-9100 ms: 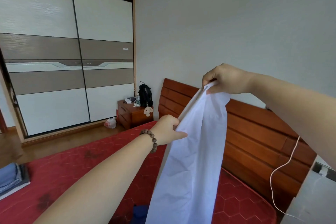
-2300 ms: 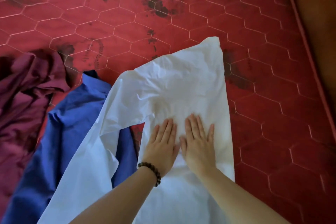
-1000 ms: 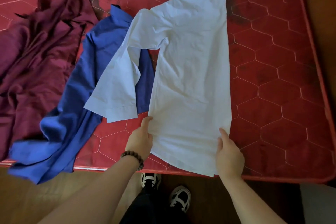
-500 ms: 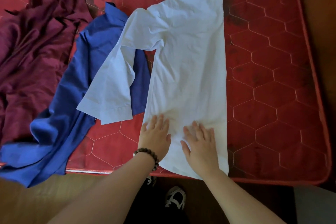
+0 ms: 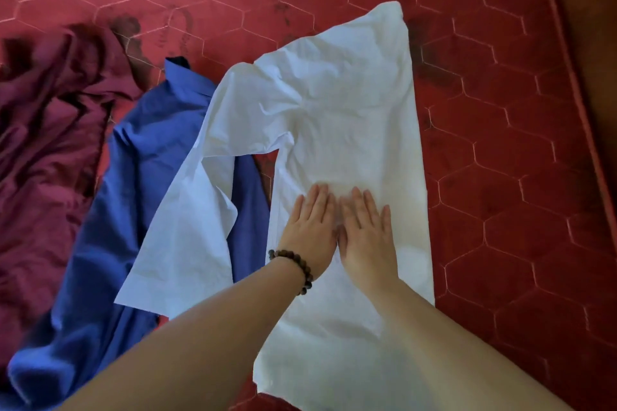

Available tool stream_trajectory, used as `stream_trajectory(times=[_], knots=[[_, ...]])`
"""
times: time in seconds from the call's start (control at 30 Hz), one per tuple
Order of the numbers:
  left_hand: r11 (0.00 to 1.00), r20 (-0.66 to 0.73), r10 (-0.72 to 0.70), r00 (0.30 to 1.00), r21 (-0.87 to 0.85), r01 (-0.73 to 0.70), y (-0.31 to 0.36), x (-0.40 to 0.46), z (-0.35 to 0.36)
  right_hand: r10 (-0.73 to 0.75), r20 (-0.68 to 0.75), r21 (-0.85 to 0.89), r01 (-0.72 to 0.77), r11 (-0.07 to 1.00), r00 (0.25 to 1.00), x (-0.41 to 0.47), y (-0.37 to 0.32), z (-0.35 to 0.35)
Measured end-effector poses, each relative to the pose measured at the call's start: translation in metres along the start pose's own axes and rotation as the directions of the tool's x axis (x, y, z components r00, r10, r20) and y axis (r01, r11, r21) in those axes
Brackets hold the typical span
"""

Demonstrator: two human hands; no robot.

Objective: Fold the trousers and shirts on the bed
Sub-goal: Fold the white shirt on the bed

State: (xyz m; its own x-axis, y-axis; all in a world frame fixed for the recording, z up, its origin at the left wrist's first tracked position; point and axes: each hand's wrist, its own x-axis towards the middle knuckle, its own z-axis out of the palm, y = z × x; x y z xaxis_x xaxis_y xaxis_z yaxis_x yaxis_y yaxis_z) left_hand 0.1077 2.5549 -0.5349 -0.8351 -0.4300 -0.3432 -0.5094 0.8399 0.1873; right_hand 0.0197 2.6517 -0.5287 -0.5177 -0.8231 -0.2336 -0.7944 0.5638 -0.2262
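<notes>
Hands flat, side by side: left hand (image 5: 309,230), right hand (image 5: 365,237) pressing white shirt (image 5: 350,117) at frame centre on bed (image 5: 500,177). Shirt's long axis runs away from hands; loose sleeve (image 5: 187,237) lower left, nearer left hand.

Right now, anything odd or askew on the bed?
Yes. The white shirt is creased near its top, and its sleeve lies across the blue shirt. Dark stains mark the mattress.
</notes>
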Motion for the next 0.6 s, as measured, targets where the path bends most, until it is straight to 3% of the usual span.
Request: stream_trajectory(times=[0.2,0.4,0.6], knots=[[1.0,-0.029,-0.028,0.999,0.009,0.029,-0.029,0.064,-0.023,0.006,-0.057,-0.078,-0.011,0.997,0.998,0.056,0.009,-0.004],[0.997,-0.087,-0.067,0.994,0.04,0.071,-0.047,0.13,-0.048,-0.032,-0.032,-0.137,0.028,0.99,0.999,0.135,0.028,-0.024],[0.984,-0.084,-0.17,0.982,0.041,0.174,-0.078,0.152,-0.053,0.024,-0.002,-0.142,-0.024,0.99,1.0,0.181,0.051,-0.029]])
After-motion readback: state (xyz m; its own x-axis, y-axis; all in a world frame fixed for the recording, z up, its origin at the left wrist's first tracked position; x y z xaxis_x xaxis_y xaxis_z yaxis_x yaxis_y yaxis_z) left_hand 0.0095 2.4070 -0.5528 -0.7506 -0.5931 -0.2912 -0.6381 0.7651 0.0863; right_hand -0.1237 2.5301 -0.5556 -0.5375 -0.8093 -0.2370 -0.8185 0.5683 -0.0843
